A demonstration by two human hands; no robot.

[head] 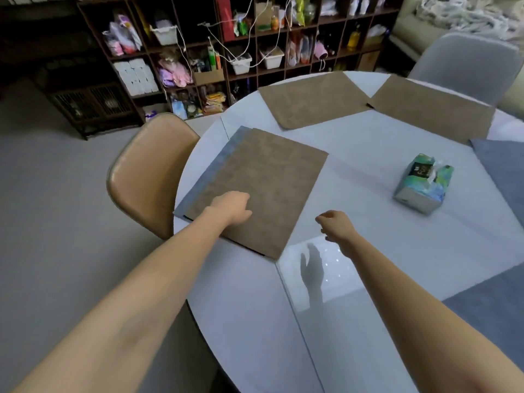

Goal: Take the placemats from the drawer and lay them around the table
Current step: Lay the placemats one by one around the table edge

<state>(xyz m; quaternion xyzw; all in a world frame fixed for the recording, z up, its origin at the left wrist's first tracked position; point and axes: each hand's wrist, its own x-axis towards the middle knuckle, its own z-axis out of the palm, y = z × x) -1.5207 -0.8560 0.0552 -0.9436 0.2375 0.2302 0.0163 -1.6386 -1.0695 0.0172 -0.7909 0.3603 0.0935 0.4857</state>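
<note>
Two hands are reaching out over the white round surface (368,194). My left hand (231,207) is resting knuckles-up on a brown placemat (263,182), near its close edge, fingers curled under; I cannot tell whether it is gripping the mat or only pressing on it. A grey placemat (209,171) is lying under the brown one, its long edge showing as a strip out past my left hand. My right hand (336,225) is hovering loosely curled above the bare surface, holding nothing, just beside the brown mat's near corner; its shadow is falling on the glossy top beneath it.

Farther out beyond my left hand, a second brown placemat (312,100) is lying flat, and a third brown placemat (433,109) is lying next to it, well beyond my right hand. Off to the right of my right hand, two more grey placemats are showing, one far (504,171) and one near (487,316). A tissue pack (422,182) is sitting on the surface beyond my right hand. A tan chair (141,177) is standing left of my left hand, and a grey chair (465,66) is standing at the far side.
</note>
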